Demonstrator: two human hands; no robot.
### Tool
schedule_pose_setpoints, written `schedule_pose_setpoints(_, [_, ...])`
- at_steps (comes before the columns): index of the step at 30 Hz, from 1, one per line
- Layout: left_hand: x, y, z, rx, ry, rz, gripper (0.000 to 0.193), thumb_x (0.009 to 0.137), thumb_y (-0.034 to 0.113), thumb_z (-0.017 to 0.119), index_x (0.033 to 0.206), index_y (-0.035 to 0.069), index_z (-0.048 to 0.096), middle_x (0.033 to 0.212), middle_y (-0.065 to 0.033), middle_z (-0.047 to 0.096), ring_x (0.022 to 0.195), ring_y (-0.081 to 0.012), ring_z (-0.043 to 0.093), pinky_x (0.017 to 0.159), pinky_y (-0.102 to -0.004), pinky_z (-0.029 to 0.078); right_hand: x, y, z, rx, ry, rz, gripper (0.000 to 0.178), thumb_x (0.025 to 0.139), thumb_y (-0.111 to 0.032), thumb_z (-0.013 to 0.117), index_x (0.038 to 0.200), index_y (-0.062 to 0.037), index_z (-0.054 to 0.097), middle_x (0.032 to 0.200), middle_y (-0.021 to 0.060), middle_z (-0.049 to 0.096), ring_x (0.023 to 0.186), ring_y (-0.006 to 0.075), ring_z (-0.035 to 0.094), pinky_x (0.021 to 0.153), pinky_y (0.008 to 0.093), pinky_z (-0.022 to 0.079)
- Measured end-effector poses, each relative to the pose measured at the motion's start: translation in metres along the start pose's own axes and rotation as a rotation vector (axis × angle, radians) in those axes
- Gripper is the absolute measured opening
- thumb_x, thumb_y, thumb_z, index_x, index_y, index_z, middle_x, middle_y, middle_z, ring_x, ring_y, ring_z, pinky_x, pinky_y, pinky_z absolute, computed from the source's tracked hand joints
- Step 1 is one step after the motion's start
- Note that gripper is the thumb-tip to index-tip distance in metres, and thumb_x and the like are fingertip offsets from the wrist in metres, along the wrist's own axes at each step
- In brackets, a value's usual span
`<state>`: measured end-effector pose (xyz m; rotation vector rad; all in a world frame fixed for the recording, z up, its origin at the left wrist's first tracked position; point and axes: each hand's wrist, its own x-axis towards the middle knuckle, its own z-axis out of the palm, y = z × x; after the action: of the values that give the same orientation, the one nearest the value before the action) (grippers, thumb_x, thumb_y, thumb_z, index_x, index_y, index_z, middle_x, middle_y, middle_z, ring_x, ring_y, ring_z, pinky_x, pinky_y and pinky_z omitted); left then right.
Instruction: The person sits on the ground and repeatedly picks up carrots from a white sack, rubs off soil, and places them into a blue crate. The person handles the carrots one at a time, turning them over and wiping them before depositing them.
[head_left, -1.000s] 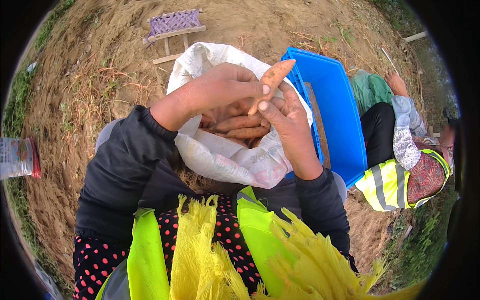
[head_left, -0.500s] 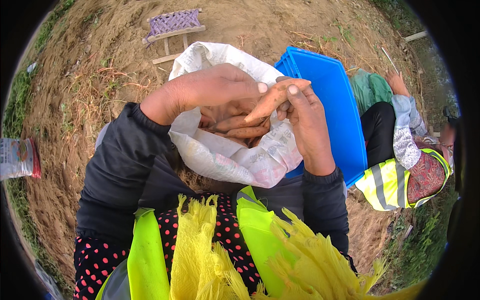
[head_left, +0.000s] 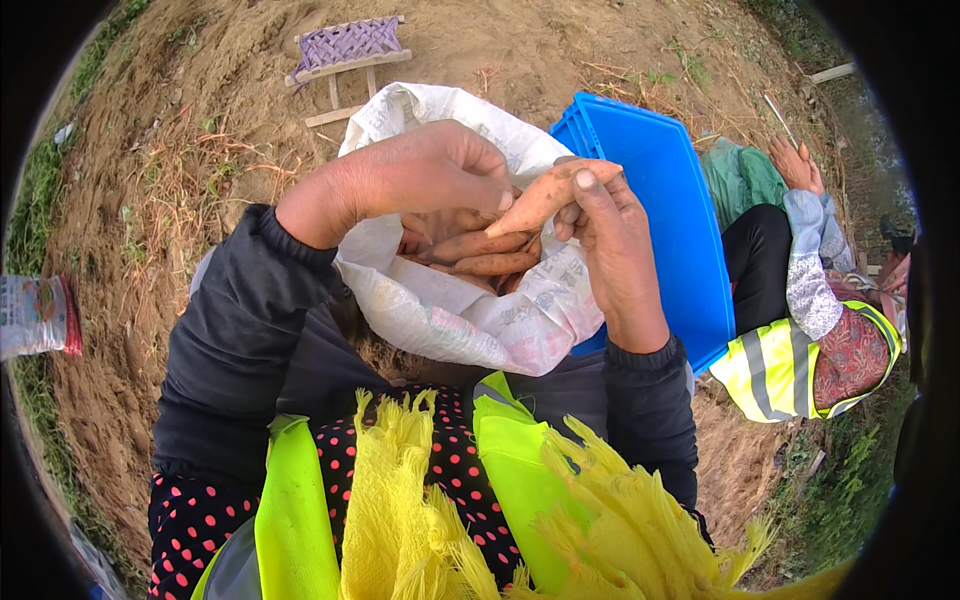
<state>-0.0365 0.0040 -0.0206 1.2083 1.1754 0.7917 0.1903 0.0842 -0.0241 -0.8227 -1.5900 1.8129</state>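
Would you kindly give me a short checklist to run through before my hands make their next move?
1. Grip on the held sweet potato: ok, the right hand has it between thumb and fingers.
2. Left hand touching its lower end: cannot tell, the fingertips are close but contact is unclear.
3. White sack mouth open: ok, sweet potatoes show inside.
4. Held sweet potato's underside sound: cannot tell, it is hidden.
5. Co-worker apart from your hands: ok, beyond the blue crate.

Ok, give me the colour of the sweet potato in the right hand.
The sweet potato is pinkish orange, best seen in the head view.
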Motion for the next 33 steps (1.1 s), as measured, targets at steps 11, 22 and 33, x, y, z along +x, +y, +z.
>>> schedule_pose_setpoints(11, [0.001,0.004,-0.026,-0.426,0.463,0.395,0.030,0.099,0.035,0.063,0.099,0.006,0.072,0.100,-0.0039,0.071,0.095,-0.0121,0.065,0.092,-0.0300,0.048,-0.001,0.000,0.000,0.033,0.042,-0.004,0.035,0.101,-0.034,0.060,0.113,-0.0009,0.060,0.081,0.0020,0.058,0.070,0.0108,0.054,0.066,0.0262,0.045])
schedule_pose_setpoints(22, [-0.008,0.007,-0.011,0.162,0.148,0.163,0.048,0.101,0.045,0.056,0.109,0.001,0.073,0.098,-0.0050,0.071,0.091,-0.0128,0.063,0.087,-0.0295,0.048,0.002,0.005,0.000,0.020,0.081,-0.024,0.036,0.101,-0.035,0.061,0.110,-0.0005,0.061,0.080,0.0014,0.056,0.070,0.0105,0.054,0.065,0.0259,0.044])
schedule_pose_setpoints(33, [0.004,-0.001,-0.007,0.162,0.104,0.121,0.024,0.092,0.023,0.075,0.097,0.000,0.073,0.085,0.0018,0.069,0.081,-0.0046,0.058,0.074,-0.0234,0.048,0.004,0.004,0.001,0.017,0.119,0.005,0.028,0.100,-0.032,0.062,0.105,-0.0037,0.061,0.082,0.0010,0.059,0.070,0.0080,0.053,0.066,0.0238,0.043])
